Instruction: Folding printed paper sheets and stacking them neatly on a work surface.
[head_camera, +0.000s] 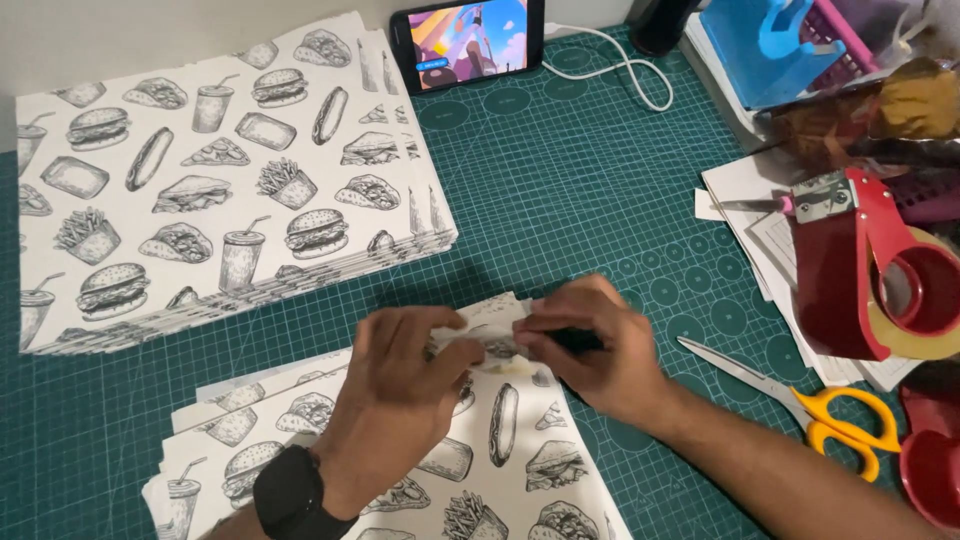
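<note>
Both hands meet just below the middle of the frame, closed on a small folded piece of printed paper (497, 330). The left hand (400, 385), with a black watch (292, 492) on its wrist, pinches the piece from the left with thumb and fingers; the right hand (590, 345) grips it from the right, fingers curled over its edge. The piece sits just above the far edge of a small stack of printed sheets (500, 450), white paper covered in black line drawings of burgers, fries, drinks and hot dogs, lying at the bottom centre of the frame under the left forearm.

A larger pile of the same printed paper (200, 180) fills the upper left, its edges fanned out slightly. Everything rests on a green cutting mat (560, 190) with a grid and circles, which covers the tabletop.

At the top centre a phone (470, 40) stands propped, its screen lit with a colourful picture, and a white cable (620, 65) loops away from it to the right. To the right of the hands, scissors with yellow handles (800, 400) lie on the mat, blades pointing toward the right hand. Above them at the right edge sits a red tape dispenser (880, 270) on some loose white papers (750, 210)
</note>
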